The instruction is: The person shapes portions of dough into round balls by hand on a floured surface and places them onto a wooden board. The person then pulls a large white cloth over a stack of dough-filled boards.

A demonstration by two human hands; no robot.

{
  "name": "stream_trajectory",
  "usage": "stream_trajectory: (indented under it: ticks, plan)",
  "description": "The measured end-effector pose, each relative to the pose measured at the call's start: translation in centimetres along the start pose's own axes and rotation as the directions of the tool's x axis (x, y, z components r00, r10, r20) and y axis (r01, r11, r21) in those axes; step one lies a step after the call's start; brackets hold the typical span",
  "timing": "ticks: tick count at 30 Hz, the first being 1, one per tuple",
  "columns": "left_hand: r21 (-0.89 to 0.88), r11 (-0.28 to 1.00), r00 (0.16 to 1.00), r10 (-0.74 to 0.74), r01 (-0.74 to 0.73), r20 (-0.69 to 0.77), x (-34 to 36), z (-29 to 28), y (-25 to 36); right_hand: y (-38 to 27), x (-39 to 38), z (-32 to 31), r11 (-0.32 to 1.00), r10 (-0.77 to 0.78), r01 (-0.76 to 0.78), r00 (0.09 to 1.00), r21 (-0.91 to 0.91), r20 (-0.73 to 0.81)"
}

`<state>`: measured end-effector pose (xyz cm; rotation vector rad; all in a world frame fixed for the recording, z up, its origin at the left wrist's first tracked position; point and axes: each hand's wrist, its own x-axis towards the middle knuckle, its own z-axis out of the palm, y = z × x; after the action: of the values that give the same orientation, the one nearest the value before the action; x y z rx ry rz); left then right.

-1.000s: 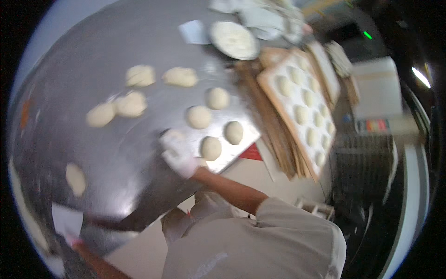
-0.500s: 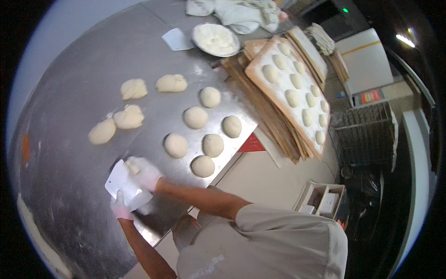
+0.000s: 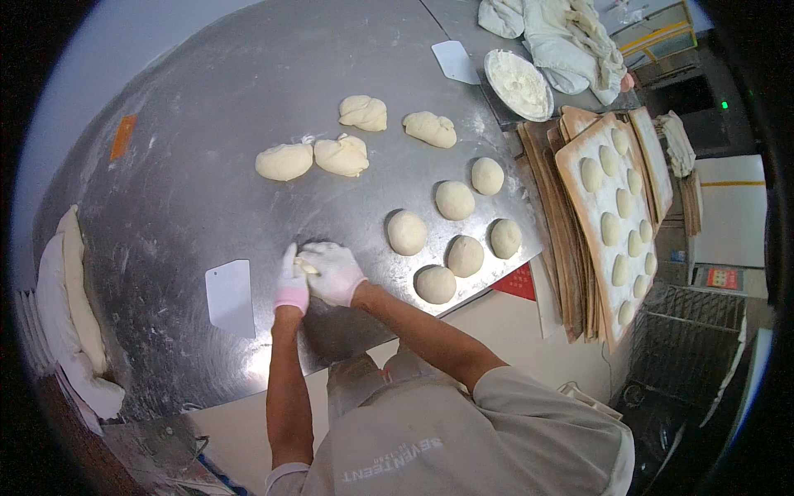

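Note:
Gloved in white with pink cuffs, my left hand (image 3: 290,283) and my right hand (image 3: 335,273) meet at the near part of the metal table (image 3: 182,190). Both are closed round a small piece of pale dough (image 3: 308,266), which they mostly hide. Left of them a white dough scraper (image 3: 230,296) lies flat on the table. Several smooth dough balls (image 3: 407,232) sit to the right of my hands. Beyond, several rougher, folded dough pieces (image 3: 284,162) lie in a loose group.
At the right, a floured board (image 3: 589,221) of dough rounds tops stacked wooden boards (image 3: 556,223). A bowl of flour (image 3: 519,85), a second scraper (image 3: 455,62) and a cloth (image 3: 571,41) are at the back right. Dough in white cloth (image 3: 70,306) lies at the left edge.
My left hand has let go of the scraper, which now lies on the table, and has joined my right hand at the dough piece. The view has shifted left.

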<state>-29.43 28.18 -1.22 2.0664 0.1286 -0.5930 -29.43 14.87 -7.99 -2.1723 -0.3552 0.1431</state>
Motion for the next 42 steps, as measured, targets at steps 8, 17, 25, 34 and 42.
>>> stream_trajectory:
  ticks: [8, 17, 25, 34, 42]
  plan:
    - [0.350, 0.877, 0.939, -0.342, 0.328, -0.024, 0.4, 3.6, -2.6, 2.8, -5.2, -1.7, 0.993, 0.114, -0.112, 0.992, -0.041, 0.059]
    - [-0.109, 0.985, 0.991, 0.131, -0.131, -0.006, -2.3, 4.3, -3.9, 2.5, -3.5, -1.5, 0.980, -0.040, 0.041, 0.999, -0.193, 0.005]
    - [0.117, 0.993, 0.999, 0.031, -0.029, -0.021, -0.9, 6.0, -3.5, 2.9, -4.6, -1.8, 0.985, -0.007, 0.027, 0.993, -0.169, 0.114]
    - [0.015, 0.998, 0.968, 0.067, -0.065, -0.241, 1.8, 4.2, -3.7, 4.5, 0.4, -0.8, 0.942, -0.088, 0.051, 0.991, -0.332, -0.097]
    - [0.126, 0.988, 0.924, 0.127, -0.087, -0.361, 0.9, 4.9, -2.2, 4.0, 0.9, -1.7, 0.964, -0.094, 0.080, 0.995, -0.253, -0.044]
